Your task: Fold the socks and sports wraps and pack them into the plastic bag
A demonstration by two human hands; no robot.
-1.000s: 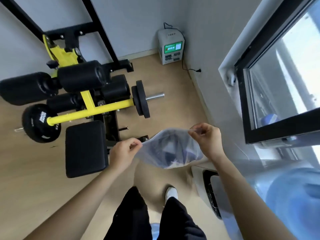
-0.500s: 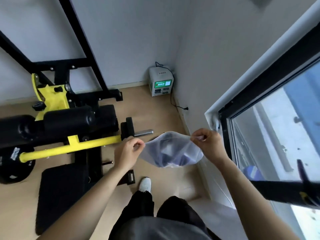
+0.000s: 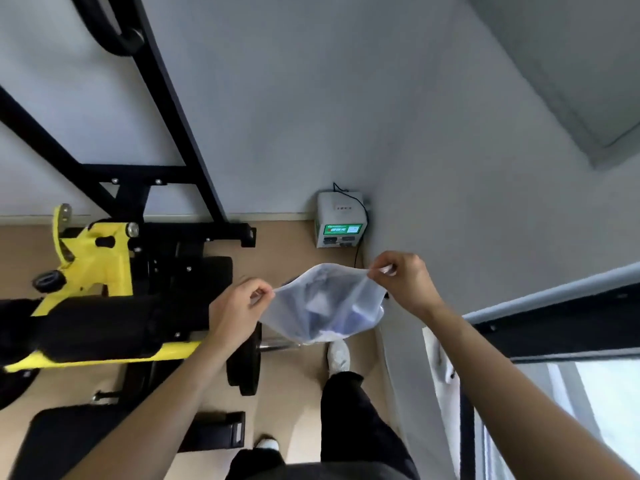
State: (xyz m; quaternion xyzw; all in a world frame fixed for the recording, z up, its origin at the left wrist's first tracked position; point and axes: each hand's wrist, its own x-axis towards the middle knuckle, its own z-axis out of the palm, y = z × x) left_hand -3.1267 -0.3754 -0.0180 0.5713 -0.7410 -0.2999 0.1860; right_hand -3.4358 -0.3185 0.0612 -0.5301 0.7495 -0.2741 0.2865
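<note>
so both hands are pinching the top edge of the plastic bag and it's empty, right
Not quite: the plastic bag isn't empty; the head view shows bluish and pale fabric inside it. The left hand and right hand do each pinch its top edge.

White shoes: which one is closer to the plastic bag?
The front shoe, right beneath the plastic bag in the picture. The other shoe only peeks out farther back, near the bottom edge.
</note>
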